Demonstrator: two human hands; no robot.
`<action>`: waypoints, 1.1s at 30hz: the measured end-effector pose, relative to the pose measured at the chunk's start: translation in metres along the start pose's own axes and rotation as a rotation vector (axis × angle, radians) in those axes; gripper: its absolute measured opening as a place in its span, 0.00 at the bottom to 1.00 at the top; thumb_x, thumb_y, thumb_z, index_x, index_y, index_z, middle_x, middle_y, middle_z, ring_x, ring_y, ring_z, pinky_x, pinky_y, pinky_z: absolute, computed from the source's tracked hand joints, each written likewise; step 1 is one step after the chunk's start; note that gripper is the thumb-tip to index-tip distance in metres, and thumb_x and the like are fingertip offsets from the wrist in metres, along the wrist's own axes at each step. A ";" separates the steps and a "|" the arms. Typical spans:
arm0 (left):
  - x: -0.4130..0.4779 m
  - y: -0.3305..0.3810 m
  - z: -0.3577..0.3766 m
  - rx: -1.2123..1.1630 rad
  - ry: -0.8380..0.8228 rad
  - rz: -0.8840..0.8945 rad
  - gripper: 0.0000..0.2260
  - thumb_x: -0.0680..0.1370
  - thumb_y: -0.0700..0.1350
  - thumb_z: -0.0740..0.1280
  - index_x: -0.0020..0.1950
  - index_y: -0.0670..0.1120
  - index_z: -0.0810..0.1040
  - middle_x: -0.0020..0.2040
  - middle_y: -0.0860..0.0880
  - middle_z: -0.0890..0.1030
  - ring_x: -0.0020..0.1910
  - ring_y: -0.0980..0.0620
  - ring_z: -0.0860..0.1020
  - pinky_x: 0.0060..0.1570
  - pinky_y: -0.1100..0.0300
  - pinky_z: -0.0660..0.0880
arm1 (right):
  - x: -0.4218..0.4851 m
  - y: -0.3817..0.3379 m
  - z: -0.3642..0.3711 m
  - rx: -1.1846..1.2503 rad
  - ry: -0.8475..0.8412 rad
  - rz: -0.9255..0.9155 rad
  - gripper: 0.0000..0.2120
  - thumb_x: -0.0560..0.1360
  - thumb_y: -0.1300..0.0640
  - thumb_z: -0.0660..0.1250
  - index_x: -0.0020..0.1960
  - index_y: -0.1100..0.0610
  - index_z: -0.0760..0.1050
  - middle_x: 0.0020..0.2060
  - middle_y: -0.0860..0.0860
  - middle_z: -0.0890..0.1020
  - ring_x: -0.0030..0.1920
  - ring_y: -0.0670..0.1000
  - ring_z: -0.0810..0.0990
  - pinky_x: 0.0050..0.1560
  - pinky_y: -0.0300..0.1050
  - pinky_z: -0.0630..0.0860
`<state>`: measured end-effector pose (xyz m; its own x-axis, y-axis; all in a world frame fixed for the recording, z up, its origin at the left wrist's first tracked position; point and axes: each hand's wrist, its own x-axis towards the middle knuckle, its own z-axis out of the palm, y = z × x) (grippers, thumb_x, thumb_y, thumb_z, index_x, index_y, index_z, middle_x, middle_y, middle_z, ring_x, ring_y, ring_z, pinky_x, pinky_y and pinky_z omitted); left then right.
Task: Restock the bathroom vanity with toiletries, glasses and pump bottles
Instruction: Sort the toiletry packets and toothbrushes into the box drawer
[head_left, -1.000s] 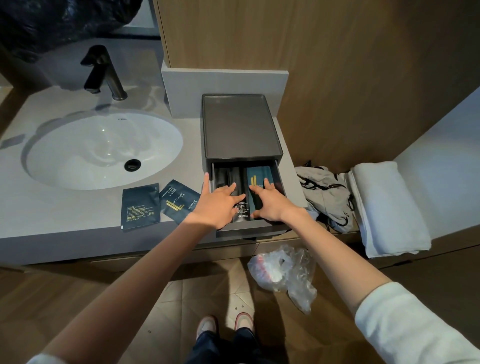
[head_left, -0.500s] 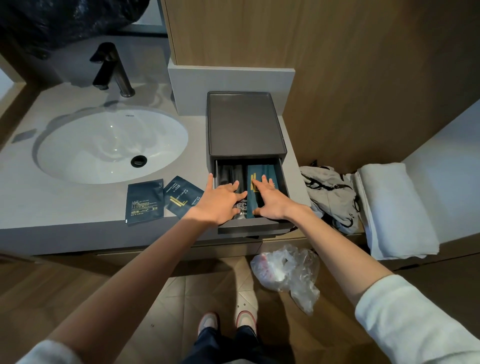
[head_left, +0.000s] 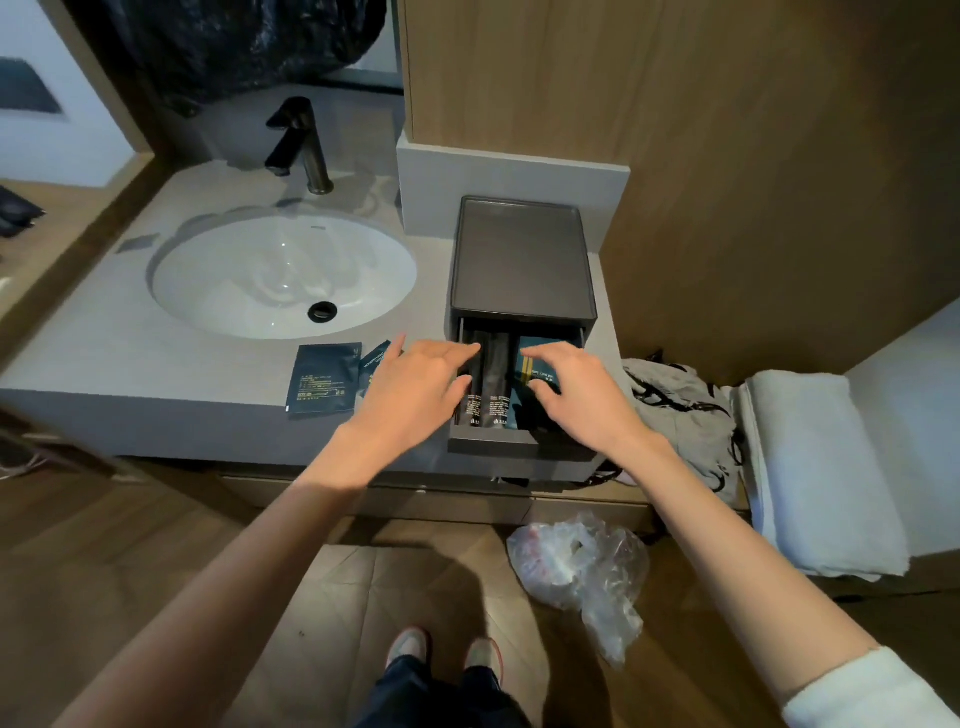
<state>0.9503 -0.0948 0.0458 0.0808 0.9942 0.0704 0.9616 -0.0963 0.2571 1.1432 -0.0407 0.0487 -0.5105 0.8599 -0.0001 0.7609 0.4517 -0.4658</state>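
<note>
Currently I read both hands as spread and loose, gripping nothing. The left hand (head_left: 410, 387) lies over the dark tubes (head_left: 491, 387). The right hand (head_left: 576, 395) presses the teal sachet (head_left: 537, 356), probably seating the stock flat so the drawer (head_left: 493, 442) can close. Two spare sachets (head_left: 322, 379) lie on the counter (head_left: 156, 358) at 9 o'clock of the drawer. The drawer front sits at the counter's front edge, with free room at 6 o'clock.
</note>
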 end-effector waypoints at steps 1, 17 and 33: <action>-0.006 -0.002 -0.005 -0.003 0.033 -0.015 0.19 0.80 0.49 0.58 0.72 0.52 0.66 0.68 0.50 0.73 0.68 0.50 0.70 0.72 0.46 0.57 | -0.003 -0.006 -0.002 -0.014 0.011 -0.032 0.19 0.78 0.58 0.62 0.69 0.52 0.69 0.66 0.51 0.74 0.67 0.52 0.70 0.64 0.49 0.71; -0.141 -0.131 -0.078 0.040 0.294 -0.317 0.18 0.80 0.47 0.61 0.70 0.48 0.70 0.65 0.47 0.76 0.63 0.47 0.74 0.62 0.53 0.70 | 0.024 -0.178 0.051 -0.078 -0.038 -0.363 0.17 0.78 0.57 0.62 0.67 0.51 0.70 0.62 0.49 0.76 0.62 0.51 0.73 0.58 0.46 0.71; -0.258 -0.398 -0.180 0.048 0.359 -0.414 0.19 0.80 0.48 0.59 0.71 0.52 0.67 0.64 0.50 0.76 0.62 0.48 0.74 0.54 0.53 0.74 | 0.117 -0.453 0.197 0.117 -0.012 -0.386 0.17 0.79 0.56 0.61 0.67 0.51 0.71 0.62 0.48 0.76 0.62 0.48 0.73 0.59 0.41 0.68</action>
<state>0.4992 -0.3210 0.0987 -0.3933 0.8694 0.2990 0.9056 0.3102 0.2891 0.6598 -0.1914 0.0850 -0.7551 0.6291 0.1845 0.4621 0.7103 -0.5310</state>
